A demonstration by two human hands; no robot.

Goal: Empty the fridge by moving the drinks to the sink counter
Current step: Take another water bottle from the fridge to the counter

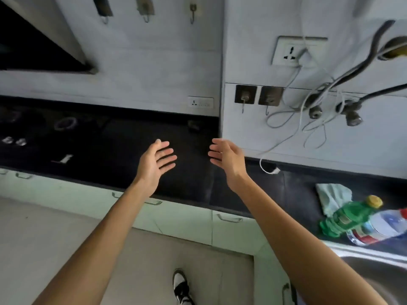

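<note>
My left hand (pixel 155 161) and my right hand (pixel 226 158) are stretched out over the black counter (pixel 123 150), palms facing each other, fingers apart, nothing in either. At the far right, a green bottle with a yellow cap (pixel 345 216) and a clear water bottle with a red label (pixel 381 225) lie on the counter beside the steel sink (pixel 374 267). Both hands are well to the left of the bottles. No fridge is in view.
A pale cloth (pixel 332 195) lies behind the bottles. White cables (pixel 293 119) hang from a wall socket (pixel 290 52) down to the counter. A stove top (pixel 33 128) occupies the counter's left end. Pale green cabinet drawers (pixel 187 219) run below. My shoe (pixel 181 287) is on the floor.
</note>
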